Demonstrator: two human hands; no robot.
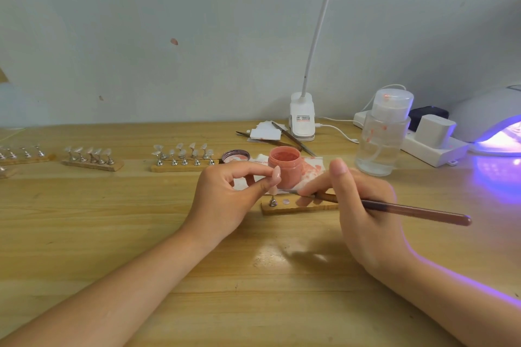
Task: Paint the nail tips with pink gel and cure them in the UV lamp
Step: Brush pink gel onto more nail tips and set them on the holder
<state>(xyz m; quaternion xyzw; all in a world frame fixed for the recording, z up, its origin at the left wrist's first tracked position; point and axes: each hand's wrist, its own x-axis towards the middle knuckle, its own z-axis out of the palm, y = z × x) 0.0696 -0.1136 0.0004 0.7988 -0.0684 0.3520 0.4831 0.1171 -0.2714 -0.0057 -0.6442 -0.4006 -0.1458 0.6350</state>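
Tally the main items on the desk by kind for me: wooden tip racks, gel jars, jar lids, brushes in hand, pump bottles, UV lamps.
Wooden tip racks: 5, counting the one partly cut off at the left edge (the nearest lies by the hands)
Gel jar: 1, open
Jar lid: 1
Brush in right hand: 1
Pump bottle: 1
UV lamp: 1, lit
Total: 10
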